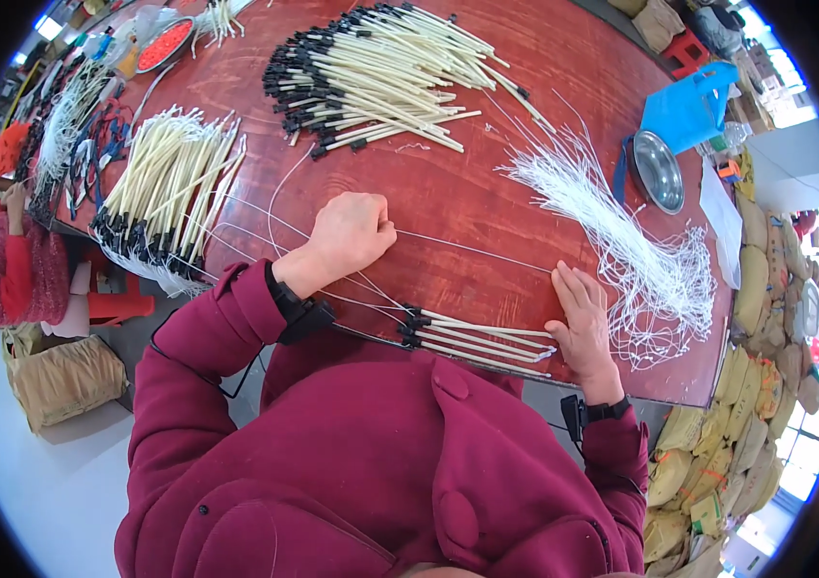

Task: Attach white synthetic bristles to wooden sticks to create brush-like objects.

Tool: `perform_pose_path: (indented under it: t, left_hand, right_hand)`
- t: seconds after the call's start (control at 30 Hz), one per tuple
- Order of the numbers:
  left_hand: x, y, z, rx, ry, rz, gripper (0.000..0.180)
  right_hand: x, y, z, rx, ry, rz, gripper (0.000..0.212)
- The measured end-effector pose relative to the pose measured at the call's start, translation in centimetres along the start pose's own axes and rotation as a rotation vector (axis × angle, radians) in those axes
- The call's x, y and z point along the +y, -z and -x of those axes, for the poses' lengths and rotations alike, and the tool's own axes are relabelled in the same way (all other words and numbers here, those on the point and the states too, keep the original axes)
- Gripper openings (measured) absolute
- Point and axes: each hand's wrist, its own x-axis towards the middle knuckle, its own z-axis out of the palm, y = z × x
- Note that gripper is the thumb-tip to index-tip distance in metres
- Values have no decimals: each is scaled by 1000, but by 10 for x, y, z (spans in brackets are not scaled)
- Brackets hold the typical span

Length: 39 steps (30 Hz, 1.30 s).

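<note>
Seen from above, a person in a maroon wool coat [351,453] sits at a glossy red-brown wooden table [429,193]. The left hand [350,234] is curled into a fist over the table, apparently gripping a thin white cord [477,250], though its fingertips are hidden. The cord runs nearly straight across to the right hand [583,323], which lies flat, fingers extended and thumb apart; whether those fingers pin the cord, I cannot tell. Below the cord, near the table's front edge, lies a short row of slim cream-coloured rods with black ends [486,339], their far tips just beside the right thumb. White strands trail leftward from the black ends, below the left wrist. Further right is a loose tangle of white cords [640,265]; beyond the hands is a large heap of similar black-ended rods [390,72]. The likeliest trouble is snagging: trailing strands crossing near the left wrist could knot or drag the row askew. A hard pull could slip the cord from the right fingertips, and rods so near the edge could roll off if nudged. No brand, label or writing is legible; orange marks on the stacked tan sacks [717,433] are too small to read.
</note>
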Motion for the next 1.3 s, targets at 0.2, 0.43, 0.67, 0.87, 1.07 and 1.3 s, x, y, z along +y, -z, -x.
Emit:
perform_pose_path:
  t: [0.2, 0.43, 0.67, 0.87, 1.07, 1.3]
  left_hand:
    - [4, 17, -5, -134, 12, -134, 21]
    - [9, 34, -49, -67, -170, -241, 22]
    - [7, -11, -119, 120, -523, -491, 14]
    - [1, -11, -128, 127, -606, -593, 13]
    - [14, 5, -102, 157, -669, -370, 9]
    - [-15, 38, -22, 44, -473, -83, 8]
  right_hand:
    - [1, -2, -2, 21, -8, -51, 81]
    - [-1, 0, -1, 28, -44, -96, 82]
    - [-5, -1, -3, 26, -72, -112, 81]
    - [-5, -6, -3, 65, -81, -133, 80]
    - [-4, -7, -3, 75, -82, -156, 78]
    - [-2, -10, -2, 84, -73, -197, 77]
